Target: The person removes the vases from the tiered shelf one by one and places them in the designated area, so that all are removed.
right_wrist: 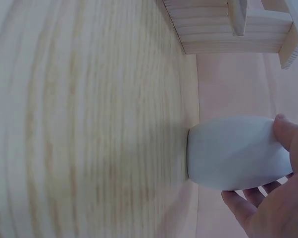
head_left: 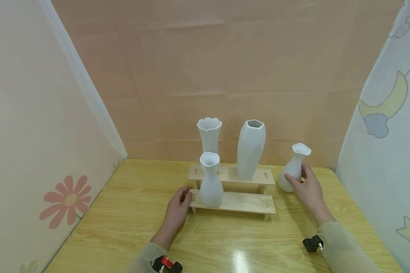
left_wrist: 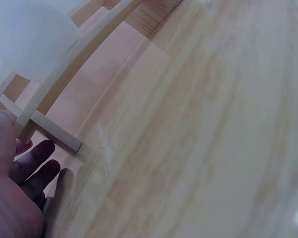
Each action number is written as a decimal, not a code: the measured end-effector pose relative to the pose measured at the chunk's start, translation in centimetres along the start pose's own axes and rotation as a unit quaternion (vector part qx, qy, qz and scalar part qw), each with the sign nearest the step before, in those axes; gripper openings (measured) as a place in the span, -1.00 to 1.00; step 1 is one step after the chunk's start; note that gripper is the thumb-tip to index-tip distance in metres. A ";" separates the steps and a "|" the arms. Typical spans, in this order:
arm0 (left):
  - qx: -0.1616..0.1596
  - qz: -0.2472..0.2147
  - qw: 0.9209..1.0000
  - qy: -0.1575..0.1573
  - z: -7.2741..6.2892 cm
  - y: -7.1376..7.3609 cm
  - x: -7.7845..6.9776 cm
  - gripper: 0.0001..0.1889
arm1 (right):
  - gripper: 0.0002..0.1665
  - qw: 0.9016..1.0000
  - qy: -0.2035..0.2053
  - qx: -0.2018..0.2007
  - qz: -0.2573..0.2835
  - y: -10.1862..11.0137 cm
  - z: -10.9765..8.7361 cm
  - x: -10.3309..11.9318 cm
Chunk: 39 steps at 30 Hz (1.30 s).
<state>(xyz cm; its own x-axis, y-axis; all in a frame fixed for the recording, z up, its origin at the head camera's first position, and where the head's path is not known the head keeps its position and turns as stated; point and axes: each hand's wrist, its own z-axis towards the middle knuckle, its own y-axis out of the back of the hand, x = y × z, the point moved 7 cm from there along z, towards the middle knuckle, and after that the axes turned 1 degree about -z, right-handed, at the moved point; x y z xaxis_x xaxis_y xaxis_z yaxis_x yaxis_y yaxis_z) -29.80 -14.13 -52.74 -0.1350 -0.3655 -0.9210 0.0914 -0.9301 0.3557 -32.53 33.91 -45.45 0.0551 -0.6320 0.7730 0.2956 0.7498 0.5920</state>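
My right hand (head_left: 309,189) grips a white vase (head_left: 292,171) with a wavy rim, thumb on one side and fingers round the other. In the right wrist view the vase's base (right_wrist: 201,153) is right at the tabletop, beside the wooden stand. At the left end of the lower step, my left hand (head_left: 177,206) pinches the two-step wooden stand (head_left: 244,201) between thumb and forefinger; its other fingers are loosely bent. A slim-necked white vase (head_left: 212,189) stands on the lower step, near that hand.
On the upper step stand a white vase with a scalloped rim (head_left: 210,132), partly hidden by the front vase, and a tall faceted white vase (head_left: 251,149). The wood-grain table (head_left: 123,227) is bounded by a plain backdrop (head_left: 276,76) and patterned side sheets.
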 end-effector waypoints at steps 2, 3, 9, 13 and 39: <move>0.001 -0.002 1.000 0.000 0.0 0.0 0.0 -0.63 | 0.09 1.000 -0.002 0.002 0.000 0.0 0.0 0.0; 0.001 -0.003 1.000 0.000 0.1 0.0 0.0 -0.63 | 0.09 1.000 -0.002 0.002 0.000 0.0 0.0 0.0; -0.004 0.002 1.000 -0.004 0.0 0.0 -0.1 -0.63 | 0.13 1.000 -0.008 0.017 -0.004 0.0 -0.1 0.1; -0.002 0.001 1.000 -0.005 0.0 0.0 -0.1 -0.62 | 0.15 1.000 -0.010 0.016 -0.006 0.3 -0.3 0.6; -0.003 0.002 1.000 -0.002 0.0 0.1 0.0 -0.64 | -0.21 0.985 0.103 -0.085 0.107 2.8 -8.3 11.7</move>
<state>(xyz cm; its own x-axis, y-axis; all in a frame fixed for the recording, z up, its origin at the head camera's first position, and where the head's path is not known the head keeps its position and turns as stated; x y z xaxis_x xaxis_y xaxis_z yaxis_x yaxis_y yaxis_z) -29.76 -14.23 -52.70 -0.1387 -0.3685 -0.9192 0.0983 -0.9287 0.3575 -23.12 27.03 -36.66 0.3203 -0.5023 0.8032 0.4109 0.8376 0.3600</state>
